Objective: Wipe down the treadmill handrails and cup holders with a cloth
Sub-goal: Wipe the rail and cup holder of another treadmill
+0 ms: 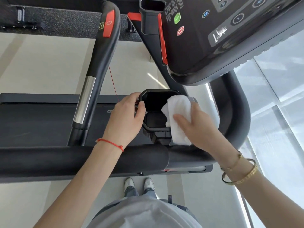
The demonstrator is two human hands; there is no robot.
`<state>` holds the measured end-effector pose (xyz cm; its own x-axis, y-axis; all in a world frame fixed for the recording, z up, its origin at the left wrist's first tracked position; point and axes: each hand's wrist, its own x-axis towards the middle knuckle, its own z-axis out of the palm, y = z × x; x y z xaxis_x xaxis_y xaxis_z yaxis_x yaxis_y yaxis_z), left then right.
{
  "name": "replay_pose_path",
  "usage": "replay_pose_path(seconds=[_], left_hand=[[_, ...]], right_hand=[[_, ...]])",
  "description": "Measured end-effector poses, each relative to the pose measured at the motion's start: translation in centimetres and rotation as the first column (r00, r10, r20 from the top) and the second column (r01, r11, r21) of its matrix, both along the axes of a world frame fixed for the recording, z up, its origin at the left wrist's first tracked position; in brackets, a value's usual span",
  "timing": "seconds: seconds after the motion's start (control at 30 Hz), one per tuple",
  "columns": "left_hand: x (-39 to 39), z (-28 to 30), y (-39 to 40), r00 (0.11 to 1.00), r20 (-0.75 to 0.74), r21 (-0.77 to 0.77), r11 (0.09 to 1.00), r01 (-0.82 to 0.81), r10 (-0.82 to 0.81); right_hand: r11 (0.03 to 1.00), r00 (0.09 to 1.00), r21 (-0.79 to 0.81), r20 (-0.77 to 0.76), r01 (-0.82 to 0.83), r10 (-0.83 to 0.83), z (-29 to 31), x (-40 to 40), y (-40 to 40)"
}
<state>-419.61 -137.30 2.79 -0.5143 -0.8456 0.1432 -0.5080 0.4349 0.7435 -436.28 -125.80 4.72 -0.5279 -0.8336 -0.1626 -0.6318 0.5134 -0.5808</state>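
A black cup holder [156, 102] sits below the treadmill console, just beyond the near padded handrail [65, 160]. My left hand [126, 119] grips the holder's left rim, thumb curled over its edge. My right hand [197, 127] holds a white cloth [178, 112] and presses it against the holder's right side; the cloth drapes over the rim and hangs down to the handrail. A second handrail [100, 63] with a chrome section and a red button runs away from me at the left.
The console [222, 38] with green and red buttons overhangs at the upper right. A curved black bar [238, 112] bends round at the right, beside a glass wall. The treadmill belt [41, 122] lies at the left. My shoes [139, 185] stand on the pale floor.
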Motion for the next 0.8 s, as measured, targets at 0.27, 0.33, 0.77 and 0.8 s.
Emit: replay_pose_path(seconds=[0.27, 0.33, 0.77, 0.8], left_hand=[[-0.2, 0.1, 0.2, 1.000, 0.005, 0.000, 1.000, -0.003, 0.003], [-0.2, 0.1, 0.2, 1.000, 0.011, 0.001, 1.000, -0.005, 0.005], [-0.2, 0.0, 0.2, 1.000, 0.004, -0.008, 1.000, -0.014, 0.014], [-0.2, 0.0, 0.2, 1.000, 0.004, -0.006, 1.000, -0.018, 0.018]], right_hand=[[1.000, 0.998, 0.002, 0.065, -0.013, 0.013, 1.8, -1.3, -4.5], [1.000, 1.000, -0.018, 0.025, 0.012, -0.012, 1.2, -0.6, -3.1], [0.949, 0.962, -0.191, -0.162, -0.250, 0.221, 0.5, -0.5, -1.5], [0.932, 0.936, -0.175, -0.216, -0.319, 0.280, 0.8, -0.8, -1.8]])
